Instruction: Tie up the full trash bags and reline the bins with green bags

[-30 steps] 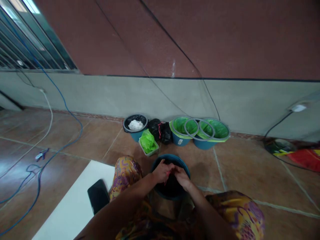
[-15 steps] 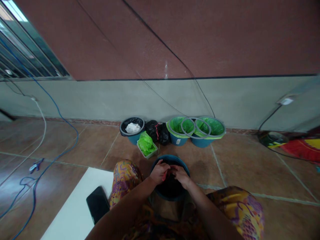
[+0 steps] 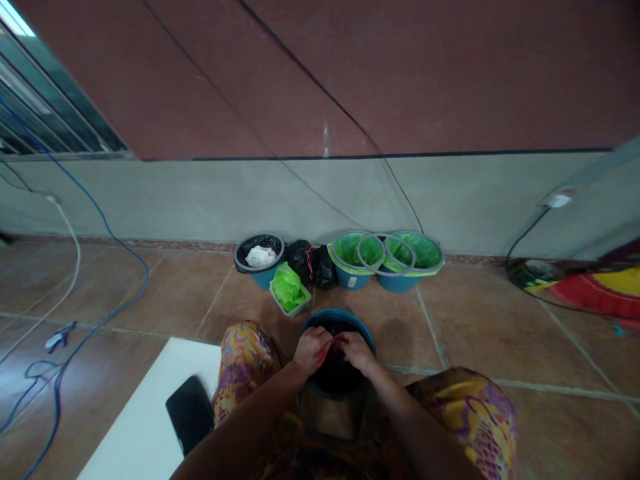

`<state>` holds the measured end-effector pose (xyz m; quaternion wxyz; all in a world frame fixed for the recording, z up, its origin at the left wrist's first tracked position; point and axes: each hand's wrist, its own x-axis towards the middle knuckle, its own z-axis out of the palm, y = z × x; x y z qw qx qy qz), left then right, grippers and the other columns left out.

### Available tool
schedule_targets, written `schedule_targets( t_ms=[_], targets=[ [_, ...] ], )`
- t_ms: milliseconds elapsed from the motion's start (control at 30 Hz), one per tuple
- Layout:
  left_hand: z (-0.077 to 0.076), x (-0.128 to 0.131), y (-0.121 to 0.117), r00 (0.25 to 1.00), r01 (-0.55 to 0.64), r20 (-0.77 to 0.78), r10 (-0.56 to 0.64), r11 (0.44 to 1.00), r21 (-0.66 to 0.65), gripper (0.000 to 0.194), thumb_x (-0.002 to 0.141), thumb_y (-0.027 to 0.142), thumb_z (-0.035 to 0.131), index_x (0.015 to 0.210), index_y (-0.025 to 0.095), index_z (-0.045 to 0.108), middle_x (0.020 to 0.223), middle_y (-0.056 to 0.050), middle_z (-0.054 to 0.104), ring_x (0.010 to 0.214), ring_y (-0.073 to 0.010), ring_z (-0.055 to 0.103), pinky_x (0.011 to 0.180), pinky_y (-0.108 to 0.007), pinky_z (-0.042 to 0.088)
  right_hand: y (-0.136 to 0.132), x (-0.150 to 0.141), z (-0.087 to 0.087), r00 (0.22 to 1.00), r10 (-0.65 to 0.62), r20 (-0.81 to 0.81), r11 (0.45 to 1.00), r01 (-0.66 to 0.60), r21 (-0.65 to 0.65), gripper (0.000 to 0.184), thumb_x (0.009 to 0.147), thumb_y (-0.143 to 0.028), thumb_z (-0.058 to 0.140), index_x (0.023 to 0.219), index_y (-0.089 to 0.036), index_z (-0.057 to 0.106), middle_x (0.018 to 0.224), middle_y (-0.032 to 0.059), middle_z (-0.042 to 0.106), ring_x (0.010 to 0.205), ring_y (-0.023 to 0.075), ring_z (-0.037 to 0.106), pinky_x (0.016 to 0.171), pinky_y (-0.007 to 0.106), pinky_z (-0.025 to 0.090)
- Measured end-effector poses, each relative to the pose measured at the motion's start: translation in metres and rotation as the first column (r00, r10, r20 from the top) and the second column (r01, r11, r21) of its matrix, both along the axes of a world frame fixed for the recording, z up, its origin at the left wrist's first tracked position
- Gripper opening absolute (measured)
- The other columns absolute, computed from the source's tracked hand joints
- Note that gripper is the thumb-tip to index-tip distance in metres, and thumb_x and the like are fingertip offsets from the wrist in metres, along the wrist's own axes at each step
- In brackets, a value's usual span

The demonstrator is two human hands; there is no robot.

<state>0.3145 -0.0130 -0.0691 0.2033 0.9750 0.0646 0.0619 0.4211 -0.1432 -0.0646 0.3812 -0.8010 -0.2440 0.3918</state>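
Note:
A blue bin (image 3: 365, 335) with a black bag (image 3: 336, 377) inside stands on the floor between my knees. Over its mouth, my left hand (image 3: 311, 348) and my right hand (image 3: 356, 351) are both closed in a pinch on a thin red string (image 3: 324, 351) at the top of the black bag. The fingertips of the two hands nearly meet above the bag. The bin's inside is dark and mostly hidden by my hands.
Along the wall stand a bin with a black liner and white paper (image 3: 259, 257), a tied black bag (image 3: 311, 261), a small tray with green bags (image 3: 289, 291) and two green-lined blue bins (image 3: 385, 259). A black phone (image 3: 190, 413) lies on a white board (image 3: 135, 420). Cables (image 3: 75, 300) trail left.
My hands have kept working the red string at the bag's top, pulling it slightly apart. The view has shifted a little to the right and down.

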Motion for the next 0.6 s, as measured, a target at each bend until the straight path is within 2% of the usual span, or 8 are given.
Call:
schedule_targets(
  t_ms=[33,100,167,300,433,500,533,600],
  targets=[
    [0.0,-0.002,0.0,1.0,-0.016,-0.013,0.016,1.0,-0.006,0.024,0.094,0.02,0.045,0.078,0.02,0.063,0.081,-0.003,0.061,0.08,-0.0154,0.056,0.077,-0.028,0.042,0.0,0.0,0.001,0.987,0.051,0.153,0.998,-0.044,-0.049,0.023,0.083,-0.017,0.048,0.085,-0.018,0.071,0.087,0.0067,0.073,0.083,0.0165,0.064,0.075,0.027,0.046],
    [-0.001,-0.004,-0.002,0.997,-0.063,-0.036,0.062,0.998,-0.014,0.023,0.092,0.018,0.046,0.077,0.019,0.062,0.08,-0.003,0.06,0.077,-0.0149,0.056,0.073,-0.026,0.041,-0.002,0.001,0.003,0.903,0.163,0.397,0.983,-0.113,-0.145,0.025,0.088,-0.016,0.046,0.085,-0.018,0.07,0.092,0.0086,0.073,0.091,0.0179,0.065,0.082,0.028,0.044],
    [-0.003,-0.006,-0.004,0.992,-0.117,-0.056,0.116,0.993,-0.022,0.024,0.093,0.019,0.044,0.076,0.019,0.061,0.079,-0.004,0.06,0.074,-0.0144,0.056,0.07,-0.026,0.041,-0.006,0.001,0.004,0.823,0.226,0.521,0.964,-0.114,-0.239,0.028,0.092,-0.016,0.042,0.089,-0.018,0.069,0.096,0.0108,0.072,0.094,0.0188,0.065,0.083,0.028,0.043],
    [-0.006,-0.013,-0.006,0.974,-0.214,-0.094,0.206,0.972,-0.093,0.022,0.092,0.024,0.046,0.075,0.02,0.059,0.08,-0.003,0.061,0.072,-0.0139,0.056,0.069,-0.025,0.04,-0.019,0.002,0.001,0.788,0.249,0.563,0.927,-0.026,-0.374,0.033,0.096,-0.02,0.036,0.096,-0.017,0.068,0.1,0.0136,0.072,0.092,0.0201,0.067,0.076,0.029,0.043],
    [-0.013,-0.019,-0.007,0.948,-0.313,-0.148,0.283,0.917,-0.246,0.016,0.085,0.019,0.052,0.07,0.019,0.058,0.077,-0.001,0.061,0.074,-0.0131,0.056,0.07,-0.024,0.04,-0.03,0.004,-0.004,0.807,0.211,0.552,0.919,0.029,-0.394,0.035,0.097,-0.025,0.034,0.095,-0.018,0.069,0.097,0.0141,0.074,0.089,0.0224,0.069,0.072,0.031,0.042],
    [-0.016,-0.019,-0.009,0.919,-0.393,-0.198,0.342,0.839,-0.376,0.017,0.082,0.019,0.054,0.065,0.019,0.057,0.069,0.001,0.057,0.068,-0.0119,0.053,0.067,-0.024,0.039,-0.032,0.005,-0.007,0.817,0.178,0.549,0.921,0.058,-0.385,0.034,0.097,-0.025,0.037,0.093,-0.018,0.07,0.096,0.0136,0.074,0.09,0.0228,0.069,0.072,0.03,0.042],
    [-0.017,-0.017,-0.01,0.899,-0.438,-0.231,0.372,0.767,-0.468,0.017,0.08,0.019,0.054,0.063,0.019,0.056,0.065,0.002,0.055,0.064,-0.0112,0.051,0.065,-0.024,0.039,-0.032,0.006,-0.008,0.823,0.158,0.546,0.922,0.075,-0.379,0.033,0.096,-0.025,0.039,0.092,-0.019,0.07,0.095,0.0132,0.074,0.09,0.0231,0.07,0.072,0.03,0.043],
    [-0.017,-0.012,-0.013,0.861,-0.497,-0.301,0.411,0.546,-0.675,0.019,0.078,0.022,0.054,0.059,0.018,0.054,0.057,0.004,0.049,0.057,-0.0097,0.047,0.059,-0.023,0.037,-0.032,0.008,-0.009,0.839,0.106,0.533,0.932,0.102,-0.346,0.031,0.095,-0.025,0.041,0.092,-0.019,0.071,0.092,0.0127,0.075,0.089,0.0234,0.07,0.072,0.03,0.044]
  ],
)
